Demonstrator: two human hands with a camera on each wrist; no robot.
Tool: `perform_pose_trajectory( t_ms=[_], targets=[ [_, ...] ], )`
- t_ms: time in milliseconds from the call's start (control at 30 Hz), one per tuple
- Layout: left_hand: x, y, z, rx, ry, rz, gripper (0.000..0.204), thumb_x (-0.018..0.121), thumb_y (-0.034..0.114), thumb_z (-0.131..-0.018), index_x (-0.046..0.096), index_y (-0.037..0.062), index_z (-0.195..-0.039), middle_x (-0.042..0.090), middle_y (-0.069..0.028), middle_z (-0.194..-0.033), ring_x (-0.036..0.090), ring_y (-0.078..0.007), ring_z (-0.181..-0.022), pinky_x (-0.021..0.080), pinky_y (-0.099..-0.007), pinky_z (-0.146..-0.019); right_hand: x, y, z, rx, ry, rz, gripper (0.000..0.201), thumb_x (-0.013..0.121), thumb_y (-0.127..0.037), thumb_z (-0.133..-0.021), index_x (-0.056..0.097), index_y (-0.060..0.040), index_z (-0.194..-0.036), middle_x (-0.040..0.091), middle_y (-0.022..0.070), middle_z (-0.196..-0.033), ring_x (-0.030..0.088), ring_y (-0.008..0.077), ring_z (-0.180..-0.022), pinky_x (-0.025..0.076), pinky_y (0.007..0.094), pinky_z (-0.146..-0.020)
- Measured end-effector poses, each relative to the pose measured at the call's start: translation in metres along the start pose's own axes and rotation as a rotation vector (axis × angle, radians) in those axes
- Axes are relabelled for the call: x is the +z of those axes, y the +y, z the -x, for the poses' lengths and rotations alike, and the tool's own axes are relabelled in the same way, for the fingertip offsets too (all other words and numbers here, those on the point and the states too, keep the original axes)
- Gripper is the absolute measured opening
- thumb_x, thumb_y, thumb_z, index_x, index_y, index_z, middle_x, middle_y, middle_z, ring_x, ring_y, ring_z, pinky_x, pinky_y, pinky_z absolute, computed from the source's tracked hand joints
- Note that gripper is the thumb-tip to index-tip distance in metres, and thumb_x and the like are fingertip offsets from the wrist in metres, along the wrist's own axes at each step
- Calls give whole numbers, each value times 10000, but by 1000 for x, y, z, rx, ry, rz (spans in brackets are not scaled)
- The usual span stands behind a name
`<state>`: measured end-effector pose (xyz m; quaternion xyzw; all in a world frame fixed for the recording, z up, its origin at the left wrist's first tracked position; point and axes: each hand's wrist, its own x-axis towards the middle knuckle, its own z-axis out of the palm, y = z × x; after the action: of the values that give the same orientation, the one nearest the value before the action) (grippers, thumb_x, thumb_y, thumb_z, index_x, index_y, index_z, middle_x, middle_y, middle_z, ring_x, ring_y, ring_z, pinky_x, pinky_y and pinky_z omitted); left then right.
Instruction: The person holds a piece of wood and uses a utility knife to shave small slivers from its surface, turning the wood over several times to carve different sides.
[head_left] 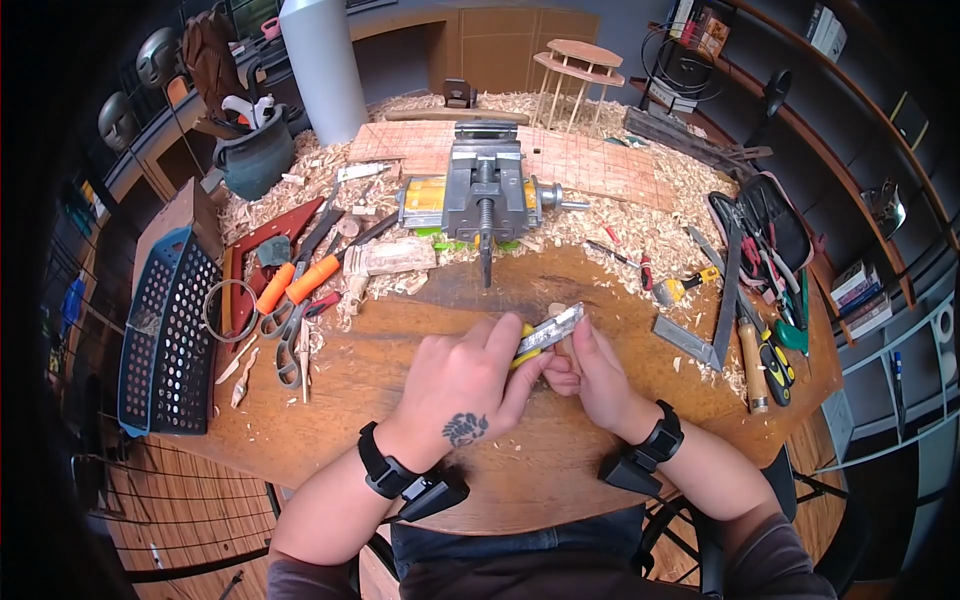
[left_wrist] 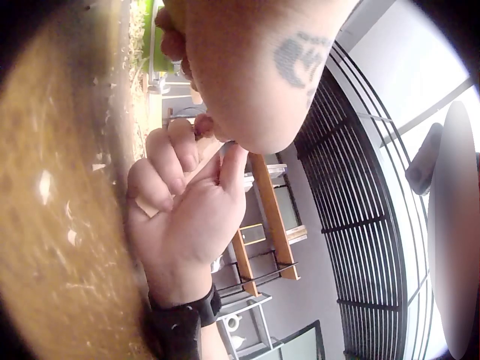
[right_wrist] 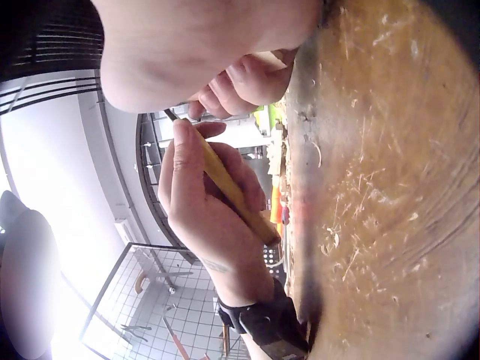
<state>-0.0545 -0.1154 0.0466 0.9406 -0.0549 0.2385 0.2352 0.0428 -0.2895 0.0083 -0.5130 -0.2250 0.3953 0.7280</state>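
Note:
Near the middle of the bench, my left hand (head_left: 462,378), tattooed on its back, grips a yellow-and-silver utility knife (head_left: 543,338). In the right wrist view the knife's yellow handle (right_wrist: 231,189) lies across the palm, fingers wrapped round it and thumb along it. Close against it, my right hand (head_left: 603,385) holds a small pale piece of wood (left_wrist: 202,174), with fingers curled round it in the left wrist view. The knife's front end overlaps the right thumb and the wood in the head view. Much of the wood is hidden by the fingers.
A bench vise (head_left: 486,190) stands beyond the hands amid wood shavings (head_left: 640,200). On the left are orange-handled tools (head_left: 315,278), scissors (head_left: 288,350) and a perforated basket (head_left: 165,330). A try square (head_left: 690,342), wooden-handled tool (head_left: 752,365) and yellow-black pliers (head_left: 775,368) lie right.

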Motion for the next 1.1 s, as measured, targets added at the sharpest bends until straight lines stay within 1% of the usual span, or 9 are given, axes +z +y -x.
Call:
perform_pose_trajectory(
  t_ms=[300,600,700,800,867,900,967,1000,1100],
  targets=[
    [-1,1,0,24,19,23,292,766,255,-912,624,19,-1007,669,-193,-740,666,-401,-623,517,-458,-544,-5,-2,2,15,-75,5,519,356,-619,-1095,493,-119,-1061,374,-68,-796,288,31,-648,230,201,-551],
    [-1,0,-1,7,58,8,297,769,257,-909,627,19,-1017,671,-192,-752,668,-400,-621,521,-459,-544,-2,-8,1,3,-39,80,521,375,-613,-1096,449,-133,-909,335,-68,-736,275,37,-625,228,210,-534],
    [-1,0,0,7,46,-3,295,768,260,-910,627,22,-1012,672,-190,-753,666,-401,-619,520,-461,-542,-1,-5,-1,14,-53,28,520,353,-615,-1100,461,-131,-944,353,-66,-771,293,38,-644,239,206,-548],
    [0,0,0,14,24,-6,293,765,264,-911,627,24,-1008,672,-188,-751,666,-401,-620,518,-462,-539,4,-4,0,-9,29,23,521,324,-617,-1104,480,-132,-997,363,-64,-814,311,40,-680,265,207,-577],
    [0,1,0,15,13,-6,292,763,266,-913,626,25,-1005,672,-187,-749,666,-401,-621,517,-463,-539,-4,4,-2,-54,-6,67,536,293,-606,-1114,516,-119,-1114,429,-55,-874,347,40,-721,299,203,-621],
    [-1,1,-1,14,14,-12,291,762,268,-914,626,27,-1003,672,-186,-748,667,-400,-621,516,-463,-540,-4,4,-2,-54,-6,67,536,293,-606,-1114,516,-119,-1114,429,-55,-874,347,40,-721,299,203,-621],
    [-1,2,-1,13,15,-18,290,760,270,-915,626,28,-1001,673,-184,-748,667,-398,-622,516,-463,-542,-3,4,-3,-87,72,204,546,308,-558,-1129,540,-73,-1224,524,-25,-924,435,61,-762,375,225,-663],
    [0,1,-1,11,21,-20,290,760,271,-915,627,29,-1002,674,-184,-748,668,-396,-623,516,-463,-544,-2,5,-3,-87,72,204,546,308,-558,-1129,540,-73,-1224,524,-25,-924,435,61,-762,375,225,-663],
    [0,2,-1,12,31,-27,290,758,273,-916,629,29,-1005,676,-183,-750,669,-393,-623,515,-461,-547,-2,6,-5,-240,169,425,550,334,-507,-1140,550,-20,-1277,592,15,-962,518,100,-804,438,261,-704]
  ],
)
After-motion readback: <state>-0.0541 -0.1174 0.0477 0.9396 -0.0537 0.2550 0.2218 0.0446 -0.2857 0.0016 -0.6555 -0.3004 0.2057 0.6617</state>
